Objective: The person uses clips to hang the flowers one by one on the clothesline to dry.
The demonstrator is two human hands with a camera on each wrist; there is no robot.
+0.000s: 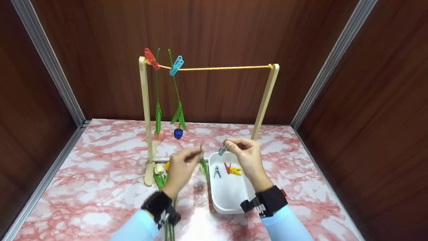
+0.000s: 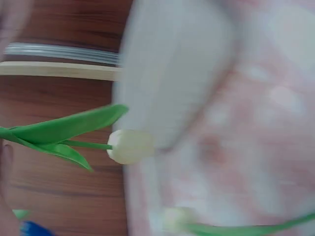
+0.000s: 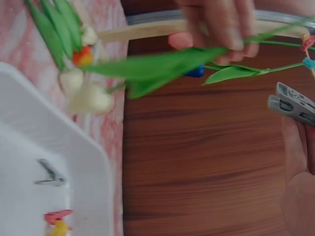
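Left grip (image 1: pixel 181 167) pinches white tulip (image 2: pixel 69 127), right grip (image 1: pixel 248 155) gray clothespin (image 1: pixel 222 149); tray (image 1: pixel 230 194) below, orange line (image 1: pixel 220 68) beyond.

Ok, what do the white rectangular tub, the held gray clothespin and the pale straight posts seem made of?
White rectangular tub: probably plastic, smooth, with seamless rounded corners.
Held gray clothespin: likely plastic, satin finish, from its slotted, moulded look.
Pale straight posts: apparently matte wood, by their tan tone; grain unclear.

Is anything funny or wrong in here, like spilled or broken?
Yes, a bit funny: the blue tulip and the pink tulip hang upside down from the yellow-orange string, clipped by their stems with the blue clip and the red clip. Flowers usually stand bloom-up. I see nothing spilled or broken.
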